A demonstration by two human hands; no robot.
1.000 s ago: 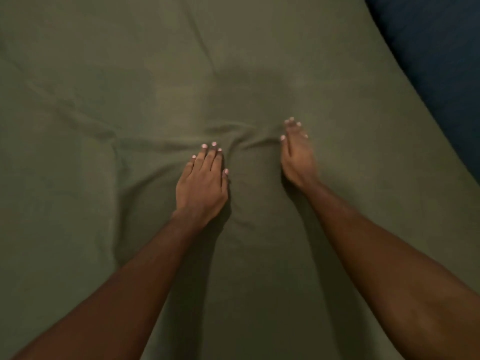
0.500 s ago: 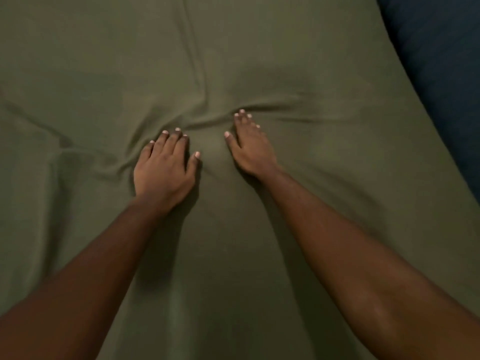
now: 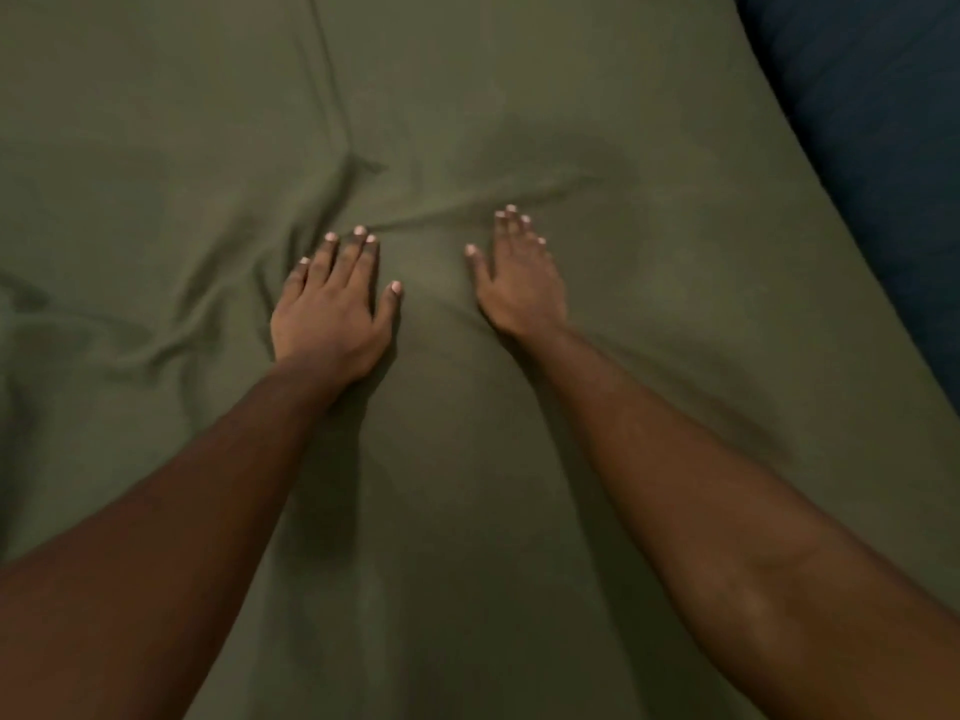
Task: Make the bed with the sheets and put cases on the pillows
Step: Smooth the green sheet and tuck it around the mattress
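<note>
One olive-green fabric sheet (image 3: 509, 537) is spread out flat and fills nearly the whole view. It lies directly under both grips and runs on past them on every side. It is pressed by the left grip (image 3: 327, 314), which is laid palm down with the fingers straight and slightly spread and the thumb set out toward the other grip; nothing is held. It is pressed likewise by the right grip (image 3: 522, 288), laid flat with straight fingers close together and the thumb angled inward, also holding nothing. The two grips are set side by side, near but apart, with a strip of sheet between the thumbs. A shallow crease (image 3: 441, 213) is seen just beyond the fingertips, running from one grip to the other. A longer fold (image 3: 332, 122) is drawn away from the left grip's fingertips toward the far edge of the view. A cluster of rumples (image 3: 171, 324) is gathered on that grip's outer side. A bare left forearm (image 3: 182, 511) and a bare right forearm (image 3: 701, 485) are stretched back from the grips. Well off the right grip's outer side, a dark blue surface (image 3: 872, 148) is seen past the sheet's curved edge; what it is cannot be told.
</note>
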